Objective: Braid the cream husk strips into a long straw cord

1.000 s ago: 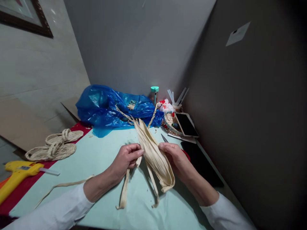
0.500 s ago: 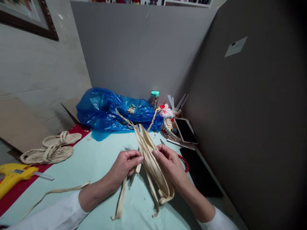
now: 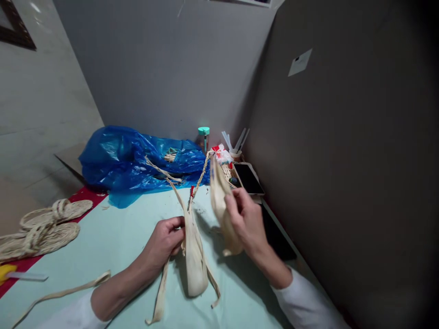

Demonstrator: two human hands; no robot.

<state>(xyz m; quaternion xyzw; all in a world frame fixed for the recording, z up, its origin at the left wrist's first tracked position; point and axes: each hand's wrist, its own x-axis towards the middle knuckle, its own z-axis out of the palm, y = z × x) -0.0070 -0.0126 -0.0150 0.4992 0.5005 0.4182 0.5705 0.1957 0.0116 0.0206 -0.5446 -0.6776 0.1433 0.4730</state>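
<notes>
My left hand, its fingers closed, pinches a bundle of pale dried fibre strips that hangs in a loop over the pale green table. My right hand is closed on a separate folded strip, slightly blurred, held up to the right of the bundle. A thin braid rises behind the bundle, with a small red clip near its lower end. One loose strip lies at the lower left.
A blue plastic bag lies at the back. Woven sandals and a partly visible yellow glue gun are at left. A phone, a lidded jar and a dark flat object stand or lie toward the right.
My right hand has drawn some strips away from the bundle, to the right and up. My left hand still pinches the rest. The view has shifted right, and the red clip now shows.
</notes>
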